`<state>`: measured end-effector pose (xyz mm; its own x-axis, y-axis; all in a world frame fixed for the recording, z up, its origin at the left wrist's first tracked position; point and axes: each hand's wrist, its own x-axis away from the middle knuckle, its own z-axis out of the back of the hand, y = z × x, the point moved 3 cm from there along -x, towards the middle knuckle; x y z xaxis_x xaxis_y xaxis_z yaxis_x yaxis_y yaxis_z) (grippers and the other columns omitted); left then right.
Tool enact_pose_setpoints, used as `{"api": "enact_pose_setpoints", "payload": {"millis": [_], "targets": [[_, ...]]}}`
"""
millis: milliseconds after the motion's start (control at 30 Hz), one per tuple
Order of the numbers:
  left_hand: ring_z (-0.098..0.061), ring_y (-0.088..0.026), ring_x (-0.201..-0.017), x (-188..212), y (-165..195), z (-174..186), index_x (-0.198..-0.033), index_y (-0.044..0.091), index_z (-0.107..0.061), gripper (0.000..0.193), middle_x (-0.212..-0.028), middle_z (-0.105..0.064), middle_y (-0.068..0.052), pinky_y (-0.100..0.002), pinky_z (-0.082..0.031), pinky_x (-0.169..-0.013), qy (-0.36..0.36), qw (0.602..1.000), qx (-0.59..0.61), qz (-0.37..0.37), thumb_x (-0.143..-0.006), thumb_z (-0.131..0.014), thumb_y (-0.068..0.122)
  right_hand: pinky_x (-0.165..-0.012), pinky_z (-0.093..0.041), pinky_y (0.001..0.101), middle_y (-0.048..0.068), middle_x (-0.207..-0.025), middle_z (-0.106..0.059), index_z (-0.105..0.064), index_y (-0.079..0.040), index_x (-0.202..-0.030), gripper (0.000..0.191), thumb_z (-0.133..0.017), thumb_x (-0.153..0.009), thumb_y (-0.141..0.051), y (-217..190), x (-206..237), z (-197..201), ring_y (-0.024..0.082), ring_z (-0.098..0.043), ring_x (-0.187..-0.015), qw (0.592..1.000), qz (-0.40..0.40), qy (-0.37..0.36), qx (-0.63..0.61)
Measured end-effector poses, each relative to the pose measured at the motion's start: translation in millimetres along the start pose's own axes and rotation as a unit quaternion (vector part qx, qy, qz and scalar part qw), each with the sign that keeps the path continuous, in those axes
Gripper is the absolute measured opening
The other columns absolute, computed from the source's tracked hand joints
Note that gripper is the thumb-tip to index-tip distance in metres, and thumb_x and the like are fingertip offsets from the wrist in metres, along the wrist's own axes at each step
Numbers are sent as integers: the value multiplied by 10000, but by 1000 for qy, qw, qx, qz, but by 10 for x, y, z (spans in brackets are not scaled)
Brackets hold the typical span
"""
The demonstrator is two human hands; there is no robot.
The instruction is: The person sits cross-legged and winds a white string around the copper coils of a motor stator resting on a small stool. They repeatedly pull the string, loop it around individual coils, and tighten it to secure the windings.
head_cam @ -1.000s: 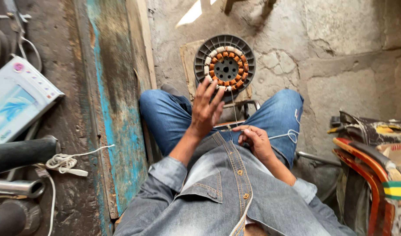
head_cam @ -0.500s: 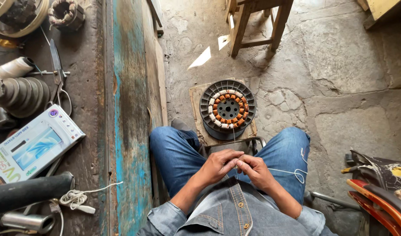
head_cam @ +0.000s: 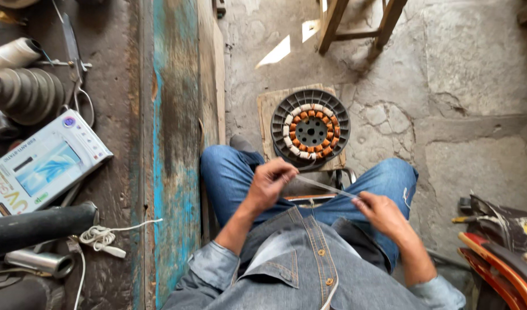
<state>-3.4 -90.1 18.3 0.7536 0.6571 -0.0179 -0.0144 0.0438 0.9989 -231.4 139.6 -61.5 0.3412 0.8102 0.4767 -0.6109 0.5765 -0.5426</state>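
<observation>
a thin pale strip [head_cam: 326, 187] is pinched taut between the left hand [head_cam: 270, 182] and the right hand [head_cam: 381, 211] — both clenched on its ends — just below the round motor winding [head_cam: 310, 130].

Orange-and-white coils on dark stator [head_cam: 310, 131], blue jeans [head_cam: 229, 175], turquoise-streaked plank [head_cam: 174, 143]

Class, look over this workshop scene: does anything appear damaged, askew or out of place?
Yes. The concrete floor is cracked around the wound motor stator, and the blue paint on the wooden board is badly worn. Both hands stretch a thin strip.
</observation>
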Motion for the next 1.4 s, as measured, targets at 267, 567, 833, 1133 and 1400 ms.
{"api": "enact_pose_setpoints", "payload": {"millis": [267,567,833,1133,1400], "targets": [[-676,-182,-1029,195,715,-327,-1079,72,-761,333,-1204,-701,-59,-267,-571,-859,-98,986,2,-134,-819,-647,-101,-627,-463,509,216,-713,-624,-606,-51,-869,332,-612,-971,-367,-546,89,170,433,-618,-719,994,65,77,-38],[-570,-158,-1278,646,1612,-637,-1366,159,-647,360,-1448,-586,-29,-280,-445,-1122,-578,766,174,-223,-1079,-746,353,-597,-466,476,192,-718,-589,-575,-27,-859,318,-641,-973,-316,-1273,196,-152,408,-590,-681,965,238,10,-109],[-463,-235,-1400,294,2272,-745,-1506,78,-477,749,-1554,-447,-144,-318,-389,-1196,-486,790,287,-241,-954,-743,508,-599,-467,477,177,-722,-628,-629,-45,-897,297,-650,-958,-335,-1182,255,-270,399,-616,-689,971,219,-19,-96],[-344,-438,-1491,243,2523,-1092,-1494,-75,-384,914,-1649,-279,-352,-382,-358,-1223,-577,724,242,-290,-841,-714,473,-603,-457,467,188,-711,-598,-606,-29,-868,318,-647,-976,-325,-1209,268,-233,393,-601,-678,978,183,-13,-102],[-310,-260,-1516,289,2429,-977,-1598,49,-284,860,-1645,-240,-148,-264,-346,-1252,-547,754,251,-264,-946,-711,413,-622,-467,458,175,-736,-621,-616,-24,-871,309,-630,-999,-305,-1146,260,-265,383,-620,-701,975,197,-7,-102]]}}
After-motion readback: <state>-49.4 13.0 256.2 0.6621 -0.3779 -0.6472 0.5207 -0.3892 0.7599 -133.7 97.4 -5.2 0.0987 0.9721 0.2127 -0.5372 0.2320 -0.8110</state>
